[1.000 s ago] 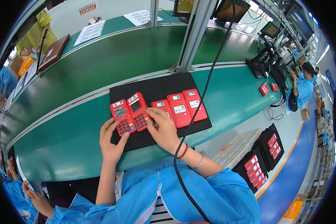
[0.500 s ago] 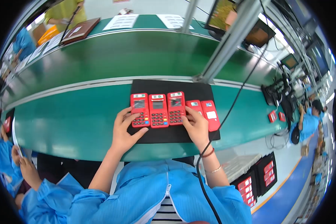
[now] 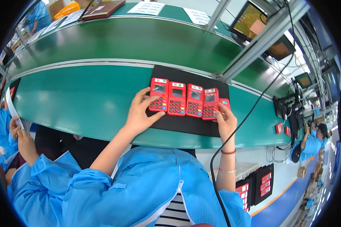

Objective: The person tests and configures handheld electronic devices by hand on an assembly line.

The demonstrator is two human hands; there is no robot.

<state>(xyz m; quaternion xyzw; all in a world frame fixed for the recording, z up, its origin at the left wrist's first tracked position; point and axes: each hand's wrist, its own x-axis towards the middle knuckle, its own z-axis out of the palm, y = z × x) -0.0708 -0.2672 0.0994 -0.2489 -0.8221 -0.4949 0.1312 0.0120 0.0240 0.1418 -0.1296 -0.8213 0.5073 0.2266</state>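
Several red handheld payment terminals with small screens and keypads lie face up in a row on a black mat (image 3: 189, 126). My left hand (image 3: 140, 111) touches the leftmost terminal (image 3: 159, 94), fingers over its left edge and keypad, thumb spread apart. My right hand (image 3: 226, 123) pinches the lower right edge of the rightmost face-up terminal (image 3: 210, 99), which tilts slightly against its neighbour (image 3: 194, 99). Another face-up terminal (image 3: 176, 97) sits second from left. Partly hidden behind my right fingers, one more red terminal (image 3: 224, 103) lies at the mat's right.
A black cable (image 3: 250, 108) hangs across the right side. A metal post (image 3: 250, 49) rises behind the mat. Black trays (image 3: 262, 183) of red terminals stand low at the right. At the left, another person's hands (image 3: 22, 138) hold a white sheet.
A terminal that lay back up at the right is now face up beside the third one, in my right hand. My left hand stays at the leftmost terminal. The view has shifted.
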